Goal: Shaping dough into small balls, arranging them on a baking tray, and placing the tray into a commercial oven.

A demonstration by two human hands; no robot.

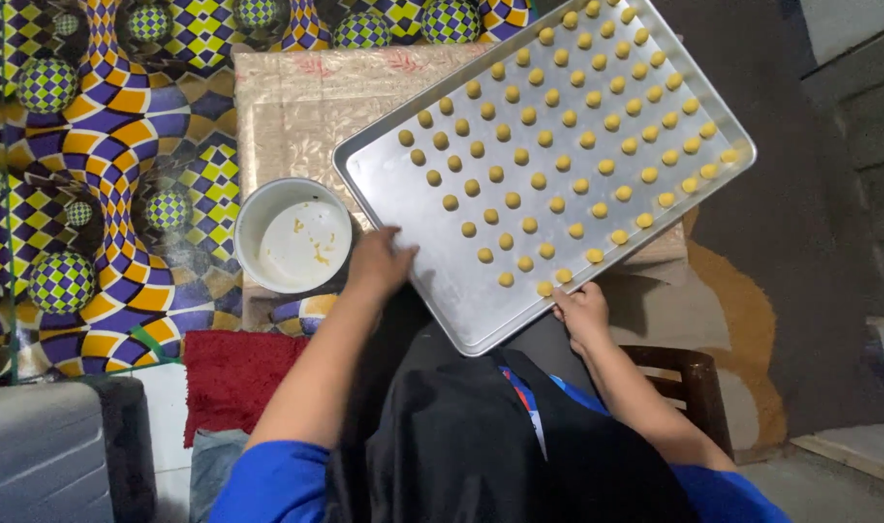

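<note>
**Tray askew, dough balls at risk**

I hold the tray (432, 208) at its near edge, and it sits slanted across the middle and upper right of the frame. If I tip or jolt it, I judge the dough balls (548, 136) could roll out of their rows or off the rim. My left hand (379, 261) lies flat, fingers spread on the tray's lower left edge, beside the bowl (293, 235). My right hand (579, 310) pinches the bottom rim, thumb on top.

Bare forearms, left hand (379, 261) and right hand (582, 312) uncovered, no rings or watch visible. Short bright-blue sleeves at 7 and 5 o'clock. Black apron-like cloth over front, thin red-blue strip beside it.
</note>
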